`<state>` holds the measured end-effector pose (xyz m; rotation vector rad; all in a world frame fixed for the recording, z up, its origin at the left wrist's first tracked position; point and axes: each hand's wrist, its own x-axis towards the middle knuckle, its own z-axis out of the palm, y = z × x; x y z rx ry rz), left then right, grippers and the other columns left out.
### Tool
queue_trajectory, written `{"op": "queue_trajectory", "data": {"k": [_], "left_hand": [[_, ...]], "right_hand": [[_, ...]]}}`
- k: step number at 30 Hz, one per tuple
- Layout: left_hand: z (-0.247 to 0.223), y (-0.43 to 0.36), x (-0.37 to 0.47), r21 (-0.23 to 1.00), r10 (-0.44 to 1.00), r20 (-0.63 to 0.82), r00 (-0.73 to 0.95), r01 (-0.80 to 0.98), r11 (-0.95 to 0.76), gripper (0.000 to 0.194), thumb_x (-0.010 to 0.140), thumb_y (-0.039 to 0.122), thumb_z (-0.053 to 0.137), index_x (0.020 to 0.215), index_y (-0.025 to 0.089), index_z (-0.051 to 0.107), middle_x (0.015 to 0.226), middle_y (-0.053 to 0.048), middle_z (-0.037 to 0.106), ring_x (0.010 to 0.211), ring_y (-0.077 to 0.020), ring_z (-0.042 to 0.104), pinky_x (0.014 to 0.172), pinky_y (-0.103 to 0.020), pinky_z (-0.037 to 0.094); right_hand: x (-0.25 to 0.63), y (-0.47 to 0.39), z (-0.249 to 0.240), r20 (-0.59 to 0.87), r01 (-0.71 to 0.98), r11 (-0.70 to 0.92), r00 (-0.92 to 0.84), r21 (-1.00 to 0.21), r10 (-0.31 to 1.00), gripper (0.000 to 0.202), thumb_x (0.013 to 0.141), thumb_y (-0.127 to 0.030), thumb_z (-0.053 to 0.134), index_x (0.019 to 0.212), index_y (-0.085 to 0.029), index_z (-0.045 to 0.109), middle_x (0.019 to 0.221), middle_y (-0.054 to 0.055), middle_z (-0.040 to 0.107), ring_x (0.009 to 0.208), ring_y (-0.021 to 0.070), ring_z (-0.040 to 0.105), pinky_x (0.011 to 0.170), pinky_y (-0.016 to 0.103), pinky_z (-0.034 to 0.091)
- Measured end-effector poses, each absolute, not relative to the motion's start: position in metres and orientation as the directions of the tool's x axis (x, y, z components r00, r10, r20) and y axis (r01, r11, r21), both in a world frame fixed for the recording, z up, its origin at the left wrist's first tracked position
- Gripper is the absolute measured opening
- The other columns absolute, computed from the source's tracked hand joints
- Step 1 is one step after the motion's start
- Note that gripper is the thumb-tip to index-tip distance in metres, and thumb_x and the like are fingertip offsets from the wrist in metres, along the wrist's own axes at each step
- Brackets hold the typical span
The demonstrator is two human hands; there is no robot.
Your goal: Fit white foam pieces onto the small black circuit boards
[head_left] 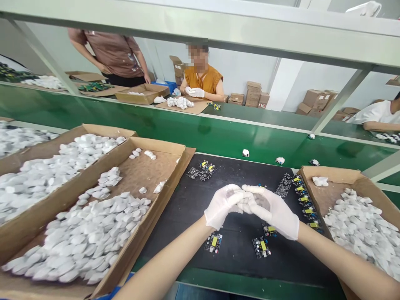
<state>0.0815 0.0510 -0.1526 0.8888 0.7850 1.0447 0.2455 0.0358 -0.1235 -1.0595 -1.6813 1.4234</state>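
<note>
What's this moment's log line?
left hand, right hand: gloved, together over black mat | grasp: unclear | circuit boards: on mat | white pieces: in boxes

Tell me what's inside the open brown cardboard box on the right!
The open brown cardboard box holds a heap of white pieces, with a separate white clump near its far edge. The heap covers whatever lies beneath.

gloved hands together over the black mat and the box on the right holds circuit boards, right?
No, the head view shows the box on the right holding white pieces instead. The gloved left hand and right hand are together over the black mat.
</note>
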Motion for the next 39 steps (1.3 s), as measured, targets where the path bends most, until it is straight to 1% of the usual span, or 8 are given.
{"op": "queue_trajectory", "data": {"k": [7,10,13,20,24,29,35,39], "left_hand": [[-0.153,0.047,0.084,0.857,0.943,-0.116,0.312,-0.449,0.254,0.039,0.063,0.041,0.076,0.08,0.014,0.053,0.074,-0.003,0.066,0.072,-0.0168,0.065,0.07,-0.032,0.052],[-0.157,0.046,0.088,0.887,0.982,-0.025,0.189,-0.449,0.109,0.036,0.06,0.034,0.079,0.074,0.015,0.052,0.071,0.001,0.061,0.071,-0.0137,0.061,0.07,-0.03,0.052],[-0.162,0.045,0.09,0.91,0.987,0.052,0.151,-0.415,0.015,0.035,0.059,0.03,0.08,0.072,0.016,0.051,0.066,0.004,0.054,0.065,-0.0096,0.054,0.065,-0.026,0.05],[-0.164,0.038,0.094,0.93,0.954,0.073,0.291,-0.366,0.041,0.045,0.066,0.028,0.076,0.102,0.018,0.052,0.088,-0.004,0.061,0.073,-0.0128,0.059,0.069,-0.028,0.051],[-0.159,0.038,0.093,0.876,0.934,0.05,0.355,-0.465,0.13,0.04,0.066,0.029,0.076,0.097,0.015,0.056,0.077,-0.002,0.061,0.07,-0.0131,0.059,0.066,-0.028,0.05],[-0.159,0.043,0.091,0.831,0.947,0.035,0.32,-0.536,0.151,0.038,0.065,0.027,0.078,0.095,0.014,0.058,0.078,-0.004,0.064,0.07,-0.0144,0.062,0.06,-0.026,0.048],[-0.162,0.043,0.092,0.838,0.963,0.093,0.252,-0.543,0.061,0.041,0.067,0.025,0.076,0.101,0.014,0.057,0.084,-0.007,0.067,0.078,-0.0182,0.065,0.071,-0.033,0.052],[-0.16,0.038,0.094,0.893,0.966,0.079,0.246,-0.449,0.041,0.039,0.066,0.025,0.077,0.099,0.014,0.06,0.093,-0.009,0.067,0.085,-0.0207,0.066,0.078,-0.036,0.053]], "right_hand": [[0.253,0.037,-0.125,-0.018,0.049,-0.001,-0.359,-0.999,0.933,0.048,0.081,-0.042,0.059,0.122,-0.019,0.051,0.093,0.007,0.066,0.085,0.0201,0.062,0.08,0.039,0.05],[0.252,0.041,-0.131,-0.021,0.146,0.021,-0.281,-0.989,0.959,0.051,0.077,-0.038,0.064,0.121,-0.018,0.05,0.093,0.007,0.065,0.087,0.0207,0.063,0.08,0.039,0.051],[0.252,0.045,-0.135,-0.016,0.298,0.047,-0.206,-0.953,0.978,0.043,0.07,-0.033,0.069,0.108,-0.016,0.057,0.093,0.008,0.066,0.081,0.0202,0.064,0.077,0.038,0.053],[0.257,0.042,-0.129,0.023,0.354,0.083,-0.17,-0.932,0.985,0.022,0.069,-0.03,0.067,0.088,-0.018,0.067,0.088,0.007,0.071,0.077,0.0206,0.066,0.075,0.037,0.054],[0.256,0.043,-0.127,-0.047,0.194,-0.015,-0.165,-0.981,0.985,0.025,0.067,-0.037,0.071,0.082,-0.017,0.069,0.081,0.007,0.072,0.073,0.0202,0.066,0.069,0.033,0.055],[0.253,0.048,-0.131,-0.116,0.029,-0.113,-0.152,-0.993,0.981,0.031,0.066,-0.041,0.072,0.085,-0.016,0.07,0.08,0.007,0.072,0.069,0.0178,0.065,0.064,0.031,0.054],[0.253,0.047,-0.134,0.082,0.013,0.083,-0.074,-0.996,0.994,0.021,0.068,-0.032,0.073,0.085,-0.02,0.068,0.095,0.006,0.07,0.085,0.0181,0.065,0.08,0.033,0.053],[0.253,0.047,-0.131,0.035,0.028,0.039,-0.132,-0.999,0.991,0.028,0.067,-0.031,0.074,0.091,-0.019,0.067,0.098,0.007,0.068,0.085,0.0189,0.064,0.076,0.033,0.053]]}}
